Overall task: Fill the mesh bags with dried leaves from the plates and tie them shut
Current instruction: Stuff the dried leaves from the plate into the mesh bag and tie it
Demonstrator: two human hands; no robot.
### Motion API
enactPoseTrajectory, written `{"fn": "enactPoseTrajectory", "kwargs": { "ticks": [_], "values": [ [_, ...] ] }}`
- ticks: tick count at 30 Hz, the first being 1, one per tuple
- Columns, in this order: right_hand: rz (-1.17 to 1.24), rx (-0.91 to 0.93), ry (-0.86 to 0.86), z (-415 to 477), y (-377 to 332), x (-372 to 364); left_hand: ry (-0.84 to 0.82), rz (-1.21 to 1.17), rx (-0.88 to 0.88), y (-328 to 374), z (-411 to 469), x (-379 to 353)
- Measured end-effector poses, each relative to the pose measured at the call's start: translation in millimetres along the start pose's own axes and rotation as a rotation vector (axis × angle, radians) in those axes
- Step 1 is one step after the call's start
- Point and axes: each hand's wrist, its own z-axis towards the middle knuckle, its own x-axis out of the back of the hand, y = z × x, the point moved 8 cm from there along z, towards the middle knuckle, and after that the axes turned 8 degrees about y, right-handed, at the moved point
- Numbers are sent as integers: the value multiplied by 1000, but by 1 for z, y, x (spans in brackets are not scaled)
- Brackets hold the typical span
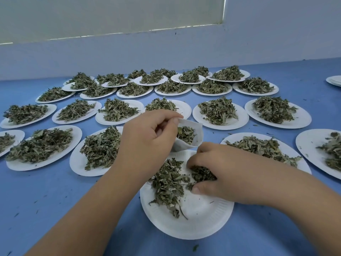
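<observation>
Left hand (145,137) sits mid-frame, fingers curled, pinching the rim of a small white mesh bag (188,137) so its mouth gapes open, some dried leaves already inside. Right hand (215,178), just below the bag, has fingers and thumb curled around a clump of dried leaves (169,182) on the nearest paper plate (193,224). Loads more heaped plates (276,111) fill the blue table (55,200) across the middle of the frame.
</observation>
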Motion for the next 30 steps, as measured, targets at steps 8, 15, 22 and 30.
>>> {"fn": "enactPoseTrajectory", "kwargs": {
  "ticks": [8, 15, 22, 30],
  "values": [
    [23, -52, 45, -2, -2, 2, 6, 8, -27, 2, 0, 0],
    [35, -89, 116, -1, -7, 4, 6, -2, -22, 2, 0, 0],
    [40, -78, 161, -3, -7, 8, 47, 56, -123, 11, 1, 6],
    [83, -67, 216, -3, -7, 10, 56, 49, -110, 7, 3, 7]
  ]
}}
